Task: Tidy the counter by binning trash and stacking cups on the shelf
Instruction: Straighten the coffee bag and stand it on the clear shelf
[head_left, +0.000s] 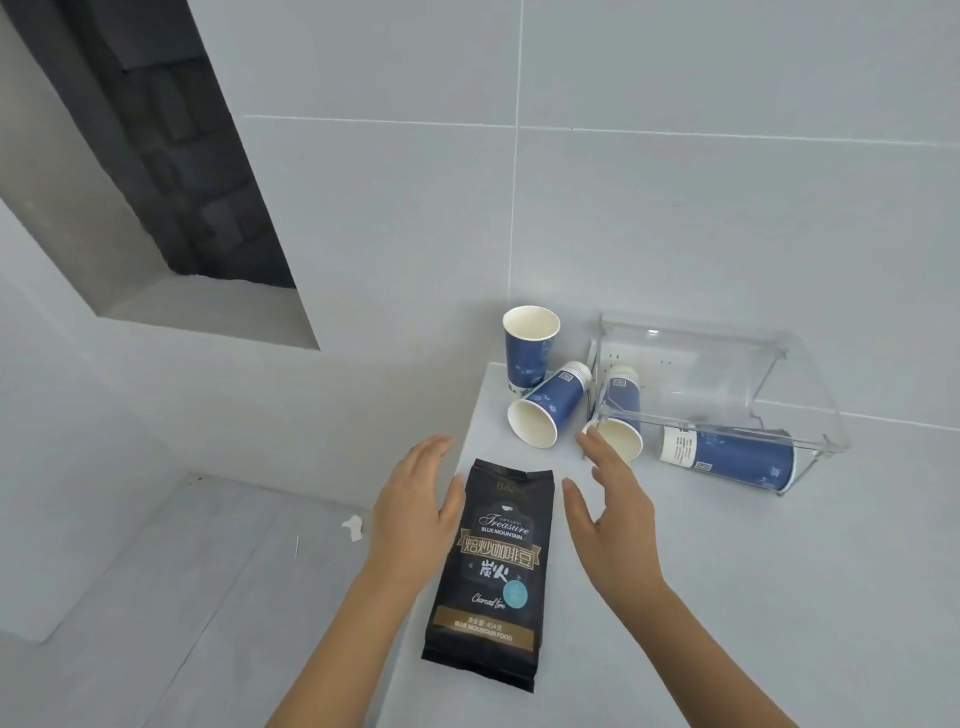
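A black coffee-bean bag (488, 566) lies flat on the grey counter (727, 597) near its left edge. My left hand (415, 514) hovers open just left of the bag's top, and my right hand (613, 509) hovers open just right of it; neither touches the bag. Behind them are several blue paper cups: one upright (527, 345) at the wall, one on its side (550, 408), another on its side (621, 410) partly behind a clear panel, and one lying on its side (727, 457) at the right.
A clear plastic shelf box (717, 374) stands at the back right against the tiled wall. The counter's left edge drops to the floor, where a scrap of white paper (354, 527) lies. A dark wall opening (171, 171) is at the upper left.
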